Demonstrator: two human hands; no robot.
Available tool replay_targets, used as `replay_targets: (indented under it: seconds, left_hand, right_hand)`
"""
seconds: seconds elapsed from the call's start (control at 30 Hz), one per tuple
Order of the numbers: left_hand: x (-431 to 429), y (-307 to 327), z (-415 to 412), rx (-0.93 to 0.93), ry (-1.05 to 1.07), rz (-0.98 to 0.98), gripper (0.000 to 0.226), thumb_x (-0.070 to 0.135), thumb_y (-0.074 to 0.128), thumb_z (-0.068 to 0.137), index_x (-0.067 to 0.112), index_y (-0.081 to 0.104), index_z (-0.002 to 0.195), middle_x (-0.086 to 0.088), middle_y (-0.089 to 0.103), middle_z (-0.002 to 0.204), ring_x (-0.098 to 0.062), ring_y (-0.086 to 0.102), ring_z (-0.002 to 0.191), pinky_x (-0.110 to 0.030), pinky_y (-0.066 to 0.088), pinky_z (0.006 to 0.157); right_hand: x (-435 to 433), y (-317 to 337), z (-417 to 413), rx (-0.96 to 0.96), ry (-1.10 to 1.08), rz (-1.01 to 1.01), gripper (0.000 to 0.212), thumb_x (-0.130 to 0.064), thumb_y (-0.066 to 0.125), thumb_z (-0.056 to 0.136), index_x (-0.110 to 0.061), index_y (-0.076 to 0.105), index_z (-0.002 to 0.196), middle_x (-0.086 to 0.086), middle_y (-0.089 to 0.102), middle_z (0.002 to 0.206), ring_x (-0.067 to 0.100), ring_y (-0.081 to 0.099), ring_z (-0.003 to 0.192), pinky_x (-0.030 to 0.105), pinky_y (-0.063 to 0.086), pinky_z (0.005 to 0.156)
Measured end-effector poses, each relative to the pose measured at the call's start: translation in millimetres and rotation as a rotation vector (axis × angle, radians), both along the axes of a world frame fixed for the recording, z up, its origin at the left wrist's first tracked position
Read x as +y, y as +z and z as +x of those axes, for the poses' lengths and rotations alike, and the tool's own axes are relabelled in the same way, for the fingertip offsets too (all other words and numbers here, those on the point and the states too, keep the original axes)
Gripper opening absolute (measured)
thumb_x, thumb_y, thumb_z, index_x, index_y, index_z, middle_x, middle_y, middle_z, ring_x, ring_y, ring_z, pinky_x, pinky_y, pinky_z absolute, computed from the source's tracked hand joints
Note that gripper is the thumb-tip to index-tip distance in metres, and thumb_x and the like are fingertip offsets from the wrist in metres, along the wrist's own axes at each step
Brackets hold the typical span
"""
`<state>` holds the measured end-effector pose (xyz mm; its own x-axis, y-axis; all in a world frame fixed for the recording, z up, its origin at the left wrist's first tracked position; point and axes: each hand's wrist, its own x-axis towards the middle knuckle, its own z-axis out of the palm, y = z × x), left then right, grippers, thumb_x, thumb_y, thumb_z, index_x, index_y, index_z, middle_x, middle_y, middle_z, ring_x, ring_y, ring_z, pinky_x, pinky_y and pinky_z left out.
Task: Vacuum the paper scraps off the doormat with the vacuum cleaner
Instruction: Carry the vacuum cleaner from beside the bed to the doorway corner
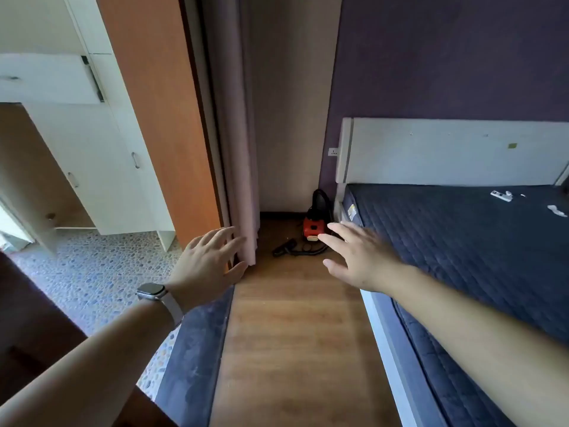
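A quilted navy mattress [462, 241] flanks smooth wood-plank floor [292, 334]. The boxy red-and-black vacuum cleaner [314, 221] sits in the far corner. Left hand [206, 261] and right hand [360, 252] reach forward, fingers spread, holding nothing.

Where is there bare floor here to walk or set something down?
The wooden floor strip between the dark mat and the bed frame lies bare. It gets crowded in the far corner, where the red vacuum cleaner and its black hose lie between curtain and bed.
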<state>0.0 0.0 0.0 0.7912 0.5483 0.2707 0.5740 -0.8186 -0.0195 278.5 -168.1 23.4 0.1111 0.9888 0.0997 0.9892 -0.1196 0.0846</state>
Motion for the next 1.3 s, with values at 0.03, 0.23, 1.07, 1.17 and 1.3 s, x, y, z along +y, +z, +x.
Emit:
replay_targets:
  seconds: [0.03, 0.23, 1.07, 1.17, 1.3]
  left_hand:
    - [15, -1, 1, 0.012, 0.002, -0.034, 0.065, 0.062, 0.028, 0.091, 0.026, 0.05, 0.141, -0.006, 0.048, 0.149, -0.029, 0.045, 0.136, -0.048, 0.041, 0.107]
    - [94, -13, 30, 0.034, -0.024, -0.025, 0.063, 0.062, 0.031, 0.092, 0.027, 0.049, 0.142, -0.004, 0.048, 0.148, -0.025, 0.044, 0.136, -0.044, 0.04, 0.107]
    - [320, -39, 378, 0.176, -0.045, -0.108, 0.073, 0.065, 0.025, 0.087, 0.026, 0.048, 0.144, 0.0, 0.046, 0.15, -0.023, 0.042, 0.137, -0.041, 0.036, 0.11]
    - [338, -40, 407, 0.16, -0.049, -0.113, 0.062, 0.06, 0.04, 0.094, 0.027, 0.046, 0.146, 0.0, 0.044, 0.152, -0.022, 0.04, 0.138, -0.04, 0.032, 0.112]
    - [370, -45, 442, 0.142, -0.026, -0.137, 0.06, 0.059, 0.039, 0.096, 0.032, 0.038, 0.15, 0.005, 0.036, 0.156, -0.017, 0.032, 0.143, -0.036, 0.026, 0.116]
  right_hand:
    - [14, -1, 1, 0.006, -0.001, -0.007, 0.077, -0.062, 0.018, 0.084, -0.025, 0.047, 0.146, 0.003, 0.04, 0.154, 0.029, 0.033, 0.144, 0.041, 0.033, 0.109]
    - [74, -20, 18, -0.004, -0.032, -0.008, 0.068, -0.057, 0.03, 0.087, -0.019, 0.057, 0.138, 0.008, 0.051, 0.145, 0.033, 0.046, 0.135, 0.045, 0.039, 0.106]
    - [295, -65, 348, 0.169, -0.124, 0.0, 0.059, -0.051, 0.041, 0.085, -0.013, 0.065, 0.124, 0.006, 0.061, 0.123, 0.031, 0.059, 0.114, 0.043, 0.052, 0.087]
    - [315, -59, 378, 0.176, -0.139, 0.018, 0.062, -0.052, 0.037, 0.088, -0.014, 0.061, 0.13, 0.005, 0.058, 0.13, 0.028, 0.055, 0.122, 0.04, 0.048, 0.09]
    - [346, -60, 412, 0.151, -0.14, 0.023, 0.057, -0.048, 0.046, 0.097, -0.018, 0.046, 0.146, 0.001, 0.042, 0.149, 0.023, 0.039, 0.137, 0.037, 0.036, 0.105]
